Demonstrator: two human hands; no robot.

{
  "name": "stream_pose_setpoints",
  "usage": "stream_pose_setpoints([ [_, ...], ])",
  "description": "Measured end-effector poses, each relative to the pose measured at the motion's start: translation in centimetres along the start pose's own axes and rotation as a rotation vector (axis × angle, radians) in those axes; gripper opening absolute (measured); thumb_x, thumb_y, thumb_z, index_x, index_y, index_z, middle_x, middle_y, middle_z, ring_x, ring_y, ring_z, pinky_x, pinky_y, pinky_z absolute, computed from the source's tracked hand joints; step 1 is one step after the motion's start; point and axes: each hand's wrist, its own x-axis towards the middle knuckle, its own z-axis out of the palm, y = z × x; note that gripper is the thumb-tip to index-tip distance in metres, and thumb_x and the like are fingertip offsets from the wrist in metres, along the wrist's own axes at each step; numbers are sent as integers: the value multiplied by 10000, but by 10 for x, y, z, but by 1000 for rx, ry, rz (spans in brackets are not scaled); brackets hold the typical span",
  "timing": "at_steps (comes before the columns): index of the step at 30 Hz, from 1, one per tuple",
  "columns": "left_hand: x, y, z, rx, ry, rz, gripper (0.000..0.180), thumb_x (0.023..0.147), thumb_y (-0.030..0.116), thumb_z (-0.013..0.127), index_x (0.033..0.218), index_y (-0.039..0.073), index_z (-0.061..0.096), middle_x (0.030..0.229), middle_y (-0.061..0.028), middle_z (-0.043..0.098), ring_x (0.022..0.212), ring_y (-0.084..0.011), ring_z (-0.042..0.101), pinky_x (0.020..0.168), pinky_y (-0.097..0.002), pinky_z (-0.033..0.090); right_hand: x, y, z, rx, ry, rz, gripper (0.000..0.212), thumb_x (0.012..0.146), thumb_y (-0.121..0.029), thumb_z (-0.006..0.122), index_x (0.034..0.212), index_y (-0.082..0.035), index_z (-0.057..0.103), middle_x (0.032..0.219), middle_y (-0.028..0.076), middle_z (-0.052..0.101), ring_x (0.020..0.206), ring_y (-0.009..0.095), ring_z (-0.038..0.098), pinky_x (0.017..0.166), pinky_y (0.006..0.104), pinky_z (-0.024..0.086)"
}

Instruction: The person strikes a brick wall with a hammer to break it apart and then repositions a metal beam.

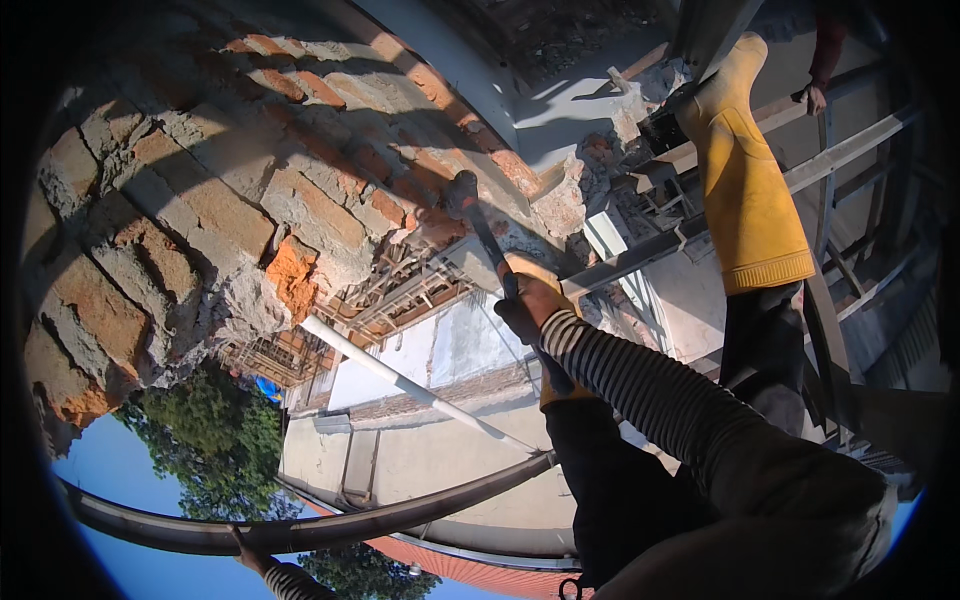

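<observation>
Right hand has its fingers wrapped round a dark hammer, head up near the busted brick wall, can't tell if it's touching. Left hand is gripping a long dark rail, lower left. 2 yellow boots in view, plus someone else's hand upper right.

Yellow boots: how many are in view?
2: one yellow boot at the upper right, and a second boot near the centre, partly hidden by the right hand and the hammer.
</observation>
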Motion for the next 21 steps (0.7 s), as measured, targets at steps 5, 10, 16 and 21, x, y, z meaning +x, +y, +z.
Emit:
stream_pose_setpoints([
  [5,0,9,9,48,-1,-18,874,728,593,755,1113,-171,579,1096,-232,624,887,-311,608,799,-422,503,-18,19,5,226,-66,151,271,789,-232,639,934,-3,632,724,147,632,638,238,633,617,375,497],
  [10,26,-26,12,-124,-116,-111,800,741,525,781,1023,-196,582,959,-228,648,798,-307,593,758,-403,496,-65,-12,-49,-54,197,138,384,822,-258,645,1083,23,614,816,210,666,729,297,676,681,406,525],
  [16,-64,24,-23,53,-115,-62,912,683,491,814,1316,-61,458,1188,-264,553,1057,-381,555,907,-509,459,-188,-42,-132,-790,51,261,462,840,-367,564,1123,-10,637,814,192,696,724,280,710,668,384,574],
  [21,-103,60,-42,0,-35,-87,899,726,423,789,1365,-50,370,1270,-268,477,1157,-376,478,979,-507,393,-299,-66,-189,-802,237,17,615,795,-517,642,1194,-52,586,1045,257,653,982,400,642,857,447,506],
])
